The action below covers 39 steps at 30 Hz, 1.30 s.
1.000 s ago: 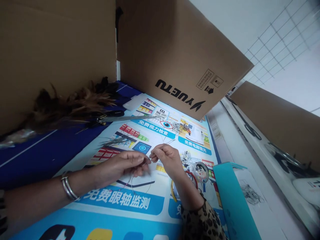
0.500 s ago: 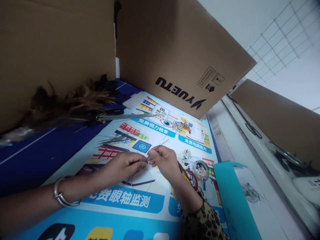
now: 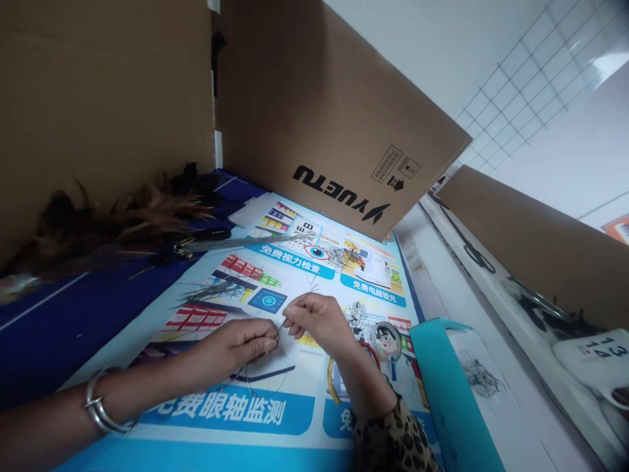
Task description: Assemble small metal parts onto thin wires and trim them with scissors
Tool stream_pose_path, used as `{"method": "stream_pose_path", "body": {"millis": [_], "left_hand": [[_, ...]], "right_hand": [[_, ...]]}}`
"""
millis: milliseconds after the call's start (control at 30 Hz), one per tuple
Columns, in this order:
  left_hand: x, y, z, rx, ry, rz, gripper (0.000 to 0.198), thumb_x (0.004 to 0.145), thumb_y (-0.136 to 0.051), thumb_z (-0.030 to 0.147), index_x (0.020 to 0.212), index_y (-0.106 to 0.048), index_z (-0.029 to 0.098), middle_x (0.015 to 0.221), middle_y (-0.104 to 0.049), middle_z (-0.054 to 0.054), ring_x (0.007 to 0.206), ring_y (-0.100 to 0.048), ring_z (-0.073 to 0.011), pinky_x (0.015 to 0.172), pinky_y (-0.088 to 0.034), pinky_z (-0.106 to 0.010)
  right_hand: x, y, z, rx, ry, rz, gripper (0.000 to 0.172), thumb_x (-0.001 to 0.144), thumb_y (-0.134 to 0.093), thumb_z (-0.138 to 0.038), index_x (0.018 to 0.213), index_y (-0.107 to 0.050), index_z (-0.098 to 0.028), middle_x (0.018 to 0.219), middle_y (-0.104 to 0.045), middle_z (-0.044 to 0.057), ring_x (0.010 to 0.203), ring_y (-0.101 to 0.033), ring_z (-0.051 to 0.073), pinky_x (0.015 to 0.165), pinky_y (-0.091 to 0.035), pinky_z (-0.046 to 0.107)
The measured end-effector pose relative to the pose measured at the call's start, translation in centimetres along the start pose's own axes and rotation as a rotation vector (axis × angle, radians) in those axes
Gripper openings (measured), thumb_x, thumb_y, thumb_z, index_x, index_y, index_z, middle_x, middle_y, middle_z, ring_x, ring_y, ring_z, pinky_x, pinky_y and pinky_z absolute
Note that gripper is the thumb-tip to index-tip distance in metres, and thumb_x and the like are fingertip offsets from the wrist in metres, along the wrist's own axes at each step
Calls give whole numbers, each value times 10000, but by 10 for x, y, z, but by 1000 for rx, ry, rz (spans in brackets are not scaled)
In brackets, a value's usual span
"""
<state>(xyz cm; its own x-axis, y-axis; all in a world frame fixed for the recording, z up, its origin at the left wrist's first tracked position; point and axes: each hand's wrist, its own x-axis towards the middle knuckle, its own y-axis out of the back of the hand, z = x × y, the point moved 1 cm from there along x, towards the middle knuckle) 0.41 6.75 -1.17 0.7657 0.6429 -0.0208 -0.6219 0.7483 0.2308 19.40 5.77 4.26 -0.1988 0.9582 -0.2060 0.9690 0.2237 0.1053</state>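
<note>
My left hand (image 3: 248, 342) is closed in a pinch on a thin wire, a metal bangle round its wrist. Close beside it, my right hand (image 3: 314, 320) pinches the same thin wire (image 3: 282, 324) between thumb and fingertips. Fine forked wire ends (image 3: 313, 284) stick up beyond the right hand. A thin curved strand hangs below the hands over the printed sheet (image 3: 236, 446). To the upper left of the hands lies a loose bunch of short dark wires (image 3: 209, 292). Further back is a bundle of long straight wires (image 3: 250, 241).
Brown feathers (image 3: 147, 206) lie at the left before cardboard (image 3: 108, 98). A big carton (image 3: 295, 98) stands behind. Wire tangles (image 3: 358, 314), a yellow ring (image 3: 333, 383) and a clear round roll (image 3: 388, 341) sit near my right forearm. A teal box (image 3: 442, 387) stands at the right.
My hands have moved slightly apart, with a short length of wire now showing between them. The whole view has shifted a little, moving the surroundings left and down.
</note>
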Motion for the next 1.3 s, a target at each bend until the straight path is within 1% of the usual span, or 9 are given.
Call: {"method": "stream_pose_path", "body": {"millis": [133, 233, 467, 700, 767, 867, 1033, 1133, 1300], "left_hand": [[2, 0, -1, -24, -33, -25, 378, 954, -453, 488, 723, -486, 189, 673, -467, 37, 639, -430, -134, 608, -327, -244], [2, 2, -5, -5, -43, -33, 390, 955, -463, 503, 732, -495, 185, 687, -464, 34, 655, -427, -135, 618, -325, -242], [3, 5, -12, -88, 15, -165, 404, 933, -507, 555, 781, -529, 181, 674, -438, 42, 623, -391, -122, 572, -299, -230], [6, 6, -11, -45, 18, -84, 327, 936, -514, 465, 839, -635, 177, 764, -609, -14, 710, -536, -163, 648, -403, -249], [5, 6, -8, -41, 14, -40, 268, 908, -562, 433, 916, -673, 190, 857, -660, -27, 816, -585, -189, 737, -444, -267], [5, 7, -3, -120, 16, -6, 297, 888, -588, 466, 998, -693, 210, 982, -702, -39, 951, -611, -222, 852, -465, -310], [4, 4, -3, -296, 120, 52, 403, 882, -577, 535, 741, -666, 168, 742, -681, -38, 710, -582, -175, 677, -437, -283], [1, 2, -3, -437, 151, 89, 346, 841, -662, 516, 803, -648, 172, 675, -672, -11, 632, -564, -148, 629, -411, -267], [-3, 1, -1, -538, 153, 37, 317, 834, -712, 481, 842, -616, 179, 683, -677, 18, 608, -591, -129, 618, -415, -253]], "right_hand": [[-1, 4, -6, 14, 18, 67, 335, 725, -773, -470, 751, -680, -150, 659, -682, 14, 519, -588, 98, 527, -478, 226], [-4, 5, -10, 4, 11, 51, 334, 730, -761, -477, 763, -687, -152, 659, -681, 15, 526, -587, 102, 534, -478, 232], [-13, 11, -20, -168, 51, 9, 299, 732, -764, -452, 716, -687, -164, 621, -638, -12, 515, -548, 93, 537, -461, 231], [-5, 3, -5, -127, 53, 81, 246, 754, -732, -410, 723, -670, -174, 630, -630, -19, 507, -541, 92, 525, -450, 223], [-4, -1, -1, -137, 41, 105, 228, 765, -724, -396, 734, -667, -178, 629, -630, -20, 508, -543, 95, 527, -445, 223], [-4, -7, 1, -155, 53, 117, 189, 781, -712, -356, 723, -665, -183, 625, -621, -24, 532, -552, 101, 540, -439, 222], [-6, -13, -2, -91, 67, 48, 178, 780, -716, -344, 713, -670, -187, 649, -626, -28, 540, -539, 92, 558, -447, 221], [-6, -11, -1, -43, 44, 20, 235, 757, -751, -406, 731, -683, -183, 663, -640, -23, 548, -553, 94, 568, -465, 227], [-3, -4, 2, -2, 41, -35, 324, 712, -805, -469, 794, -722, -168, 656, -662, -11, 559, -576, 100, 585, -487, 237]]}}
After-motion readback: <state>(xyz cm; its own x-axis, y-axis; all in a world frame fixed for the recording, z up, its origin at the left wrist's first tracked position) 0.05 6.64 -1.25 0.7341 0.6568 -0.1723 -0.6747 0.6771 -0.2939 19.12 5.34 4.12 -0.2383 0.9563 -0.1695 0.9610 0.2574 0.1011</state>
